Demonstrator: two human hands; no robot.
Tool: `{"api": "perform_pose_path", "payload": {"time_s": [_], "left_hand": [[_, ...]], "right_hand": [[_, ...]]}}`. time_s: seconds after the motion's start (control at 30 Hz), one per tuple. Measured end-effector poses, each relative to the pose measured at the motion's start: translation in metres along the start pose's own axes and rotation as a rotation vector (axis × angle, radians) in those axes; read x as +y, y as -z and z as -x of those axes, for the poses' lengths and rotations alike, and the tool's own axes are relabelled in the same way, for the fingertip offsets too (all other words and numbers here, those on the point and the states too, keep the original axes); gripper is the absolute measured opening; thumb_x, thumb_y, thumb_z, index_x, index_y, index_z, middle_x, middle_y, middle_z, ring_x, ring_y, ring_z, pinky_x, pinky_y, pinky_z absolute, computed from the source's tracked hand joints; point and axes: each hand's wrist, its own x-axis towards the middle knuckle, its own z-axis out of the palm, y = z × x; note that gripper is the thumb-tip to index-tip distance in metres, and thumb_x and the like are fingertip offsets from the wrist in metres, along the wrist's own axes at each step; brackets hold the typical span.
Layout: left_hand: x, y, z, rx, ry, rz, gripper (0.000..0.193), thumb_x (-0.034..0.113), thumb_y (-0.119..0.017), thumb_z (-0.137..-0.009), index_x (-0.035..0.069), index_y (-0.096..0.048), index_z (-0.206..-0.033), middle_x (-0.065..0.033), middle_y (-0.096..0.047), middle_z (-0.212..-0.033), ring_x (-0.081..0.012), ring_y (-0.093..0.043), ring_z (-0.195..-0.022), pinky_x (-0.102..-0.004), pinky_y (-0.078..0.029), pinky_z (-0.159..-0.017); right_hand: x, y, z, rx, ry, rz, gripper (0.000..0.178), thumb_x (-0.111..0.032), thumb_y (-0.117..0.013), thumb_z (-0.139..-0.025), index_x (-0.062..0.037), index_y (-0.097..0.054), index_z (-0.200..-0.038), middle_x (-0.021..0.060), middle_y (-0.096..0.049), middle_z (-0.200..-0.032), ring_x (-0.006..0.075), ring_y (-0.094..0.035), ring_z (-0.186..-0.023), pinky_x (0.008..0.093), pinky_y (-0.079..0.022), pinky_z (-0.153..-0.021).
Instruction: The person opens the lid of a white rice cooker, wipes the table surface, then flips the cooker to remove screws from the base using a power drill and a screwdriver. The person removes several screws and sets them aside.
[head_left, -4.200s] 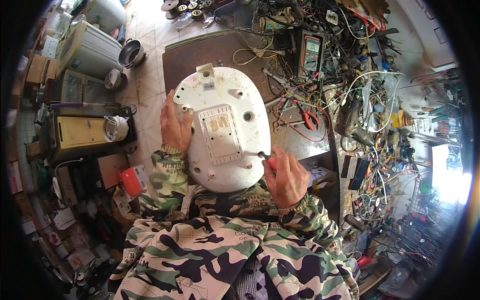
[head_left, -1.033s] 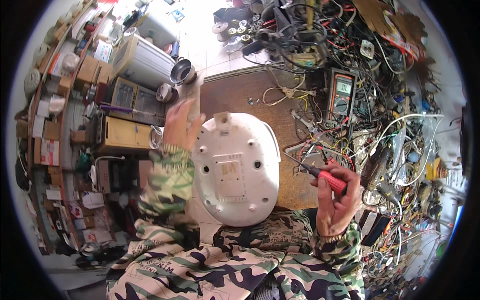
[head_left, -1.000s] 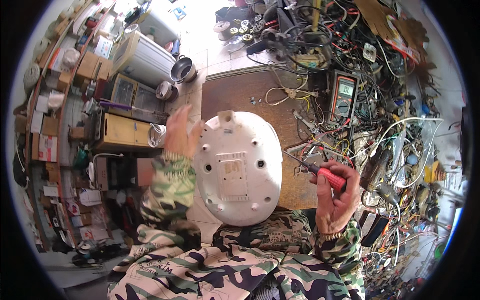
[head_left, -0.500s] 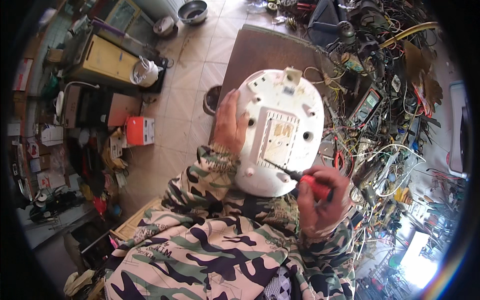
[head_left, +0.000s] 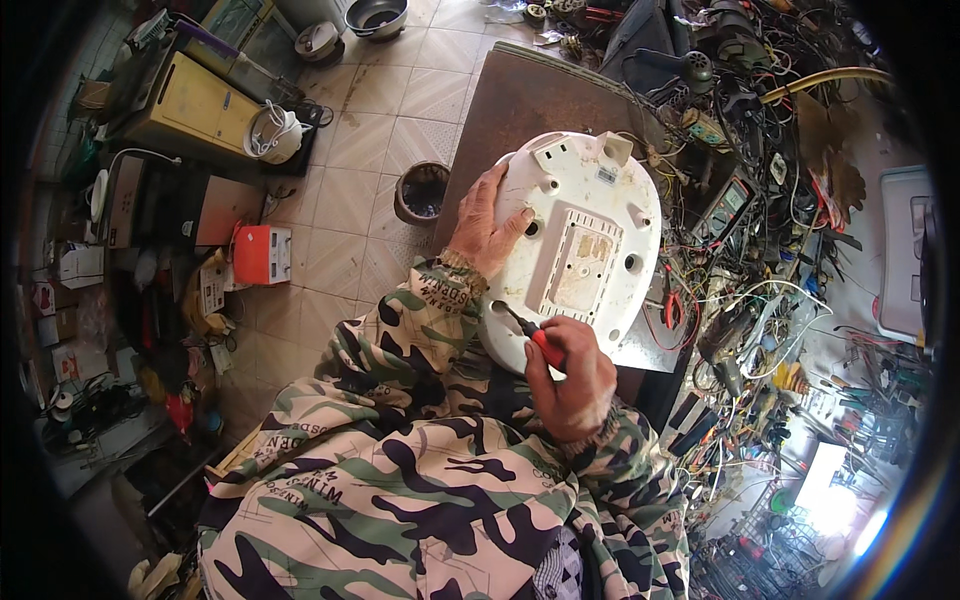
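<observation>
A white, rounded plastic appliance base (head_left: 518, 272) lies underside up before me, its surface stained. A slotted vent panel (head_left: 582, 262) is in its middle, with stubby feet and dark round holes about it. My left hand (head_left: 484, 228) grips the base at its upper left rim, thumb over the face by a dark hole. Closed round the red handle of a screwdriver (head_left: 545, 346) is my right hand (head_left: 577, 385). Its dark shaft points up and left to the foot at the lower left of the base. Whether the tip touches a screw there, I cannot tell.
Under the base is a brown tabletop (head_left: 515, 95). Tangled wires, tools and a multimeter (head_left: 728, 208) crowd the right. A dark round bin (head_left: 422, 192) stands on the tiled floor (head_left: 340, 200) at the left, with an orange-red box (head_left: 262, 254) farther off.
My right hand has carried the screwdriver left, from beside the vent panel to the lower left foot. The base sits slightly farther right in view, with my left hand still on its rim.
</observation>
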Motion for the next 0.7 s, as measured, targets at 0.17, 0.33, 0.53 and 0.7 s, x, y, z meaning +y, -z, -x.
{"api": "perform_pose_path", "payload": {"time_s": [0.17,0.33,0.53,0.7], "left_hand": [[-0.011,-0.003,-0.003,-0.021,0.008,0.126,0.081,0.040,-0.069,-0.097,0.001,-0.031,-0.157,-0.0232,-0.048,-0.148,-0.0317,-0.048,-0.136,-0.0419,-0.038,-0.114],[-0.014,-0.008,-0.003,-0.011,0.048,0.231,0.086,0.047,-0.070,-0.091,0.005,-0.034,-0.156,-0.0258,-0.046,-0.148,-0.0404,-0.045,-0.137,-0.0495,-0.032,-0.117],[-0.014,-0.009,-0.002,0.002,0.049,0.280,0.085,0.044,-0.072,-0.091,0.004,-0.034,-0.156,-0.0260,-0.047,-0.147,-0.0406,-0.047,-0.136,-0.0485,-0.034,-0.116],[-0.019,-0.010,0.001,0.002,-0.046,0.396,0.078,0.033,-0.072,-0.092,0.003,-0.035,-0.155,-0.0257,-0.048,-0.146,-0.0409,-0.047,-0.135,-0.0471,-0.036,-0.115]], "right_hand": [[0.009,-0.021,0.000,-0.068,-0.070,0.016,0.029,-0.001,-0.074,-0.088,0.0002,-0.055,-0.111,0.0202,-0.065,-0.101,0.0388,-0.066,-0.079,0.0436,-0.053,-0.065],[0.015,-0.033,0.004,-0.053,-0.067,0.023,0.026,-0.002,-0.073,-0.089,-0.0008,-0.056,-0.108,0.0199,-0.065,-0.100,0.0400,-0.065,-0.080,0.0443,-0.054,-0.066],[0.015,-0.031,0.006,-0.062,-0.098,0.009,0.026,-0.002,-0.072,-0.089,-0.0012,-0.056,-0.108,0.0193,-0.065,-0.100,0.0398,-0.065,-0.080,0.0444,-0.054,-0.067],[0.019,-0.036,0.011,-0.072,-0.081,0.058,0.027,-0.001,-0.071,-0.089,-0.0011,-0.055,-0.110,0.0202,-0.065,-0.100,0.0397,-0.066,-0.081,0.0447,-0.054,-0.067]]}}
